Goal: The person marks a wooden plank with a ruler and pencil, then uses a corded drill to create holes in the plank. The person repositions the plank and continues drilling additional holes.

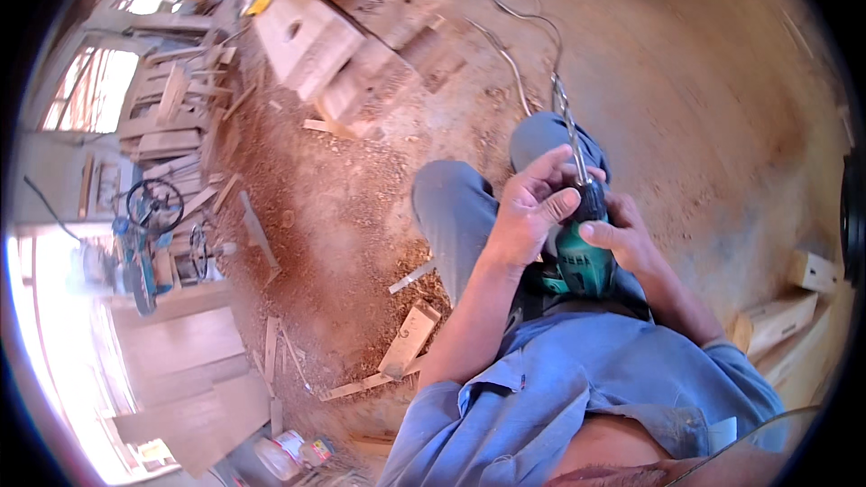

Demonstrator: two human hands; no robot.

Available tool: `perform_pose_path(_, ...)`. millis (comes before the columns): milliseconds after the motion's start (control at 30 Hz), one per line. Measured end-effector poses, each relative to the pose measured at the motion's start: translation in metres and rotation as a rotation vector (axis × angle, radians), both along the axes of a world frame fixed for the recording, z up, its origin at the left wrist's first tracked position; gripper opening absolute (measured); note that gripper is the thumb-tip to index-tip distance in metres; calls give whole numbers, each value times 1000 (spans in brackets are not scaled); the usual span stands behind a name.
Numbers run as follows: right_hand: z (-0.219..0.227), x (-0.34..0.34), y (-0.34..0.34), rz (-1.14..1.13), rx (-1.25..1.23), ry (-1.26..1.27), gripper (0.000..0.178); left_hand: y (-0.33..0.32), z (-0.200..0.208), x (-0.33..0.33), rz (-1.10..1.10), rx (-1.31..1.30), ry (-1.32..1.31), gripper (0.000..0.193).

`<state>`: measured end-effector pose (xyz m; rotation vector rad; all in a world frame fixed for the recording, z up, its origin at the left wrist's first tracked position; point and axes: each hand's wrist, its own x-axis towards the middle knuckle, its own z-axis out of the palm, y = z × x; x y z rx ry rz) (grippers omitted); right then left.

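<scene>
A green power drill [586, 261] rests in my lap, tilted upward, with a black chuck [591, 203] at its top. From the chuck a long metal drill bit [571, 122] points away from me. My left hand [532, 212] is closed about the lower end of the bit, its thumb against the side of the chuck. Round the right side of the drill, just below the chuck, wraps my right hand [627, 234], thumb across the front. The fingertips behind the drill are partly hidden.
Large wooden beams [298, 36] with cut holes lie ahead on the left, a yellow tool [260, 3] on top. Wood shavings and offcuts [410, 338] cover the floor. A blue machine with a handwheel [153, 206] stands at left. Cables [519, 13] trail ahead; timber [776, 320] lies at right.
</scene>
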<state>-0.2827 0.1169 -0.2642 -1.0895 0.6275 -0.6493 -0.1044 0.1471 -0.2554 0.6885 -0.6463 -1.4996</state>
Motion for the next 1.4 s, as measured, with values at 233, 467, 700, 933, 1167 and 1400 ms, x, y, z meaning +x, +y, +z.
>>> perform_pose_path(233, 0, 1, -3, 38, -16, 46, 44, -9, 4, 2, 17, 11, -348, 58)
perform_pose_path(467, 18, 16, 5, -80, 30, 4, 34, -6, 26, 3, 16, 21, -24, 58)
perform_pose_path(700, 10, 30, 10, -22, -78, 283, 27, -7, 39, -12, 194, 204, -6, 54)
perform_pose_path(933, -5, 38, 4, 117, -136, 255, 32, -2, 39, 1, 100, 199, -61, 59)
perform_pose_path(1167, 19, 48, 28, -113, -306, 202, 47, 14, 41, -12, 288, 180, -183, 55)
perform_pose_path(1400, 32, 47, 49, 202, -302, 352, 32, 63, 33, -7, 312, 120, -251, 49)
